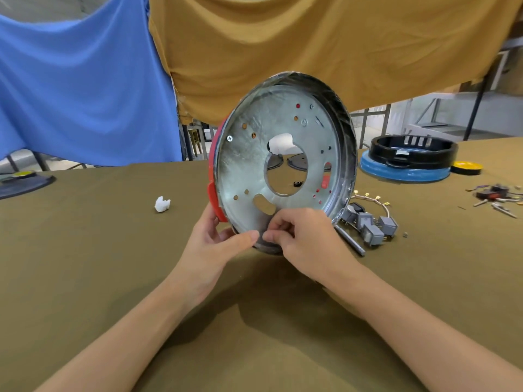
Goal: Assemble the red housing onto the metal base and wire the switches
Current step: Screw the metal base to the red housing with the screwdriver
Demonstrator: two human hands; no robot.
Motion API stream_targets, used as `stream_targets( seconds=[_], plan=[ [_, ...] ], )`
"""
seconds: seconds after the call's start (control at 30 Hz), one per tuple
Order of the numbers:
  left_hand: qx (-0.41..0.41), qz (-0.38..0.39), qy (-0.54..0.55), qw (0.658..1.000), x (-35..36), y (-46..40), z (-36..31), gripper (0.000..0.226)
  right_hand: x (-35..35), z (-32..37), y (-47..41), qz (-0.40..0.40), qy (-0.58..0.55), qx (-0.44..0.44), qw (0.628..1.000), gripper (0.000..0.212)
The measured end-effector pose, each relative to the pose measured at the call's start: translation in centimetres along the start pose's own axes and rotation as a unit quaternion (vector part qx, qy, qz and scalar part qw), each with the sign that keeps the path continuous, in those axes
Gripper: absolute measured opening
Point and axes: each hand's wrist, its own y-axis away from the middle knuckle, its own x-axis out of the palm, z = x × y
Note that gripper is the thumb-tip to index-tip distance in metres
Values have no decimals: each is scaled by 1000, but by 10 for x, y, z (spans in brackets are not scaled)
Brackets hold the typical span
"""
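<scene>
Standing on edge above the surface (113, 278), the metal base (283, 154) with red housing (212, 165) behind is gripped at its lower rim by left hand (215, 244) and right hand (305, 239); switches (368, 224) lie just right.

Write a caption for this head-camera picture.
Both hands hold the metal base, red housing behind, upright above grey switches.

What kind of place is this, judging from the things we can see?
Probably a workshop or small assembly area. A cloth-covered work table holds loose grey switches with wires, a black ring part on a blue disc sits farther back, and metal rack frames stand behind hung sheets.
</scene>
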Motion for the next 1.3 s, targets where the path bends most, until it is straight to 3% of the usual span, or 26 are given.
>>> stream_targets(
  seconds=[0.53, 0.93, 1.3],
  plan=[
    [22, 3, -49, 999, -2, 0, 1, 57, 5, 1, 4, -39, -12, 28, 999, 11],
    [-28, -22, 64, 997, -4, -6, 3, 61, -6, 2, 2, -14, -61, 6, 998, 3],
    [-1, 0, 39, 999, -2, -5, 4, 62, -3, 6, 0, -24, -82, 39, 996, 6]
  ],
)
